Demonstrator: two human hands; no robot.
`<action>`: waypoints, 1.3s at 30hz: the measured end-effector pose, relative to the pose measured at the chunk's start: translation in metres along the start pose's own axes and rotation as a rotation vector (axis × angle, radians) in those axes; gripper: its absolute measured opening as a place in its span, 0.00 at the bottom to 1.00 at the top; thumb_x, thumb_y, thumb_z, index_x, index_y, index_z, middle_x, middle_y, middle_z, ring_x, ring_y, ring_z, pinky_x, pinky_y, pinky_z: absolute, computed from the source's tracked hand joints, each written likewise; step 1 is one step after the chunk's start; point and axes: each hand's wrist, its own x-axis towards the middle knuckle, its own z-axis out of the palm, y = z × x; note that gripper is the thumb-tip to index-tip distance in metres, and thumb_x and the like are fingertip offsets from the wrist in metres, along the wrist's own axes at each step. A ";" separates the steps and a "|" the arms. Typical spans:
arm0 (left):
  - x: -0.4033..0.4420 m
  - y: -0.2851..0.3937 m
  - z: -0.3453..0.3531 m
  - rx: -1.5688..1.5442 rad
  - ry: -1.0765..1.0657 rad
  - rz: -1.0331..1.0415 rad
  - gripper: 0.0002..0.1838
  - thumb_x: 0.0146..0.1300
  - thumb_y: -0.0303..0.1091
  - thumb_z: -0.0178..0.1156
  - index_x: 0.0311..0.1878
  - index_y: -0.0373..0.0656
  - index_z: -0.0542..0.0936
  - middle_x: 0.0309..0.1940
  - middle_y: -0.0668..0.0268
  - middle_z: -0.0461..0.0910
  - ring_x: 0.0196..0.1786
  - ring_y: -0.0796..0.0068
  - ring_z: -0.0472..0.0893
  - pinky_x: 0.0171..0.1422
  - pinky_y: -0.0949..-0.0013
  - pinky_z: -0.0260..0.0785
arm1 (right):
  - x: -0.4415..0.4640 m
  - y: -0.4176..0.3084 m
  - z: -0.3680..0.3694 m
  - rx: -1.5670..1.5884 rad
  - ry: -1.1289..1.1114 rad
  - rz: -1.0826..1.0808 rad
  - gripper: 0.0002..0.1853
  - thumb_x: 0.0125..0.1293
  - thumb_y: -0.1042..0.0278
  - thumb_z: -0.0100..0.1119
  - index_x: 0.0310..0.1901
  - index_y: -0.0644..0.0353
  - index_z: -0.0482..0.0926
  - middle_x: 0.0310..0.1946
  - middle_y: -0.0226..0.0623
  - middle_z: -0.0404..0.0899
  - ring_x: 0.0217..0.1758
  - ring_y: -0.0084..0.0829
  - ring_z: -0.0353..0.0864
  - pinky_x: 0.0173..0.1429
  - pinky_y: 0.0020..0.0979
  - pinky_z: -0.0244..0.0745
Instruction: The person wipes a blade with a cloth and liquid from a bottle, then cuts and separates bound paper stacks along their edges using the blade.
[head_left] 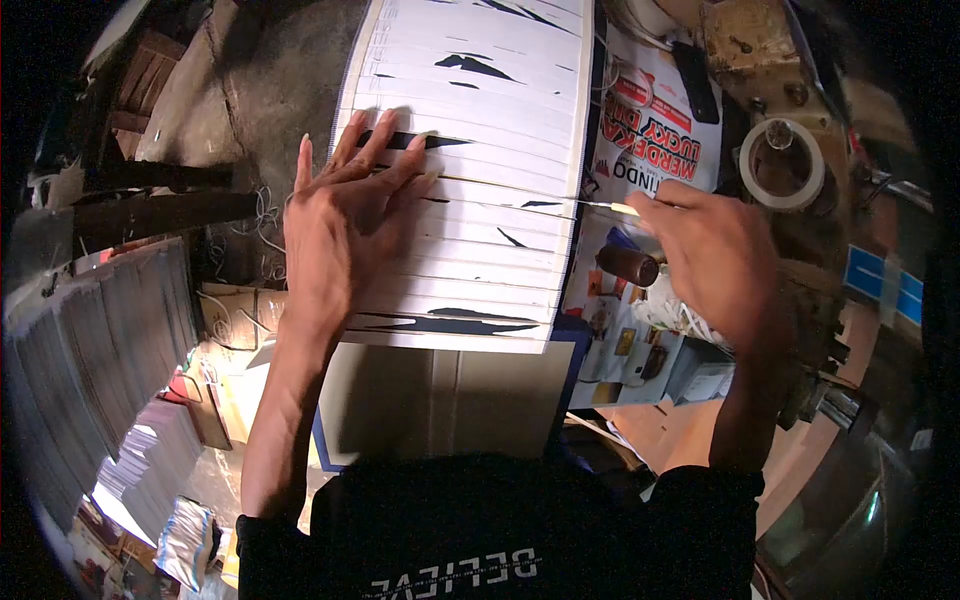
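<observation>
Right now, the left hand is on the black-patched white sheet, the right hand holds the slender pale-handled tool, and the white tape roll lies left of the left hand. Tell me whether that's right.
No: the white tape roll is ahead and right of the right hand, not left of the left hand, as the head view shows. The rest stands.

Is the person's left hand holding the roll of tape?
No, the left hand lies on the white paper, while the roll of tape sits apart, near the right hand.
</observation>
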 end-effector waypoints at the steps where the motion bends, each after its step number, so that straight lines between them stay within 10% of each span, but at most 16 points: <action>1: 0.000 -0.001 0.001 -0.003 0.000 0.004 0.20 0.63 0.38 0.69 0.59 0.60 0.86 0.68 0.64 0.77 0.77 0.63 0.68 0.85 0.43 0.43 | 0.002 -0.001 0.002 -0.005 0.005 0.000 0.13 0.66 0.76 0.58 0.51 0.61 0.85 0.37 0.45 0.82 0.38 0.47 0.84 0.41 0.43 0.77; 7: -0.006 -0.011 0.017 -0.101 0.057 0.011 0.19 0.66 0.38 0.65 0.60 0.57 0.86 0.69 0.61 0.76 0.77 0.61 0.68 0.86 0.44 0.36 | 0.008 -0.011 0.002 -0.092 0.075 -0.059 0.09 0.64 0.77 0.58 0.43 0.62 0.85 0.34 0.46 0.81 0.39 0.49 0.84 0.44 0.47 0.77; 13: -0.005 -0.002 -0.010 -0.040 0.028 0.116 0.18 0.73 0.36 0.54 0.62 0.54 0.84 0.69 0.59 0.76 0.75 0.59 0.71 0.85 0.44 0.38 | -0.043 0.002 -0.010 -0.307 -0.275 0.491 0.12 0.59 0.78 0.59 0.45 0.62 0.84 0.38 0.50 0.83 0.42 0.49 0.84 0.48 0.47 0.78; 16: -0.007 0.003 -0.013 0.060 -0.003 0.188 0.21 0.72 0.37 0.55 0.67 0.52 0.80 0.72 0.60 0.73 0.77 0.57 0.68 0.85 0.43 0.38 | -0.094 -0.039 0.008 0.207 0.157 0.258 0.17 0.64 0.79 0.57 0.55 0.63 0.81 0.45 0.58 0.82 0.47 0.51 0.84 0.54 0.48 0.78; 20: -0.012 0.007 -0.035 0.132 -0.230 0.266 0.40 0.68 0.44 0.56 0.82 0.48 0.57 0.83 0.55 0.50 0.85 0.54 0.47 0.86 0.41 0.31 | -0.123 -0.096 0.036 0.595 0.290 0.463 0.16 0.70 0.77 0.54 0.58 0.66 0.78 0.47 0.57 0.83 0.49 0.54 0.84 0.52 0.48 0.76; 25: -0.012 -0.005 -0.030 0.177 -0.266 0.397 0.40 0.75 0.51 0.46 0.83 0.42 0.50 0.84 0.52 0.44 0.85 0.50 0.42 0.84 0.35 0.28 | -0.161 -0.121 0.046 0.899 0.302 0.756 0.11 0.68 0.72 0.63 0.50 0.63 0.79 0.38 0.51 0.84 0.39 0.40 0.86 0.43 0.41 0.77; 31: -0.017 -0.012 -0.033 0.246 -0.312 0.467 0.41 0.77 0.52 0.44 0.83 0.40 0.45 0.84 0.50 0.41 0.85 0.48 0.39 0.83 0.32 0.28 | -0.198 -0.141 0.047 0.899 1.032 0.990 0.09 0.57 0.74 0.75 0.38 0.61 0.84 0.34 0.30 0.86 0.38 0.20 0.83 0.44 0.27 0.80; 37: 0.036 -0.022 -0.031 0.283 -0.352 0.610 0.32 0.77 0.45 0.51 0.76 0.37 0.63 0.78 0.52 0.61 0.82 0.59 0.57 0.87 0.52 0.41 | -0.219 -0.163 0.060 1.151 1.774 0.873 0.12 0.67 0.74 0.68 0.50 0.65 0.80 0.38 0.33 0.82 0.42 0.23 0.79 0.51 0.28 0.75; 39: 0.090 -0.041 -0.016 -0.167 -0.544 0.940 0.22 0.74 0.36 0.56 0.69 0.41 0.76 0.76 0.59 0.67 0.81 0.59 0.59 0.86 0.55 0.47 | -0.208 -0.167 0.047 1.193 2.045 0.723 0.11 0.72 0.72 0.63 0.52 0.65 0.79 0.38 0.35 0.82 0.43 0.25 0.79 0.53 0.30 0.73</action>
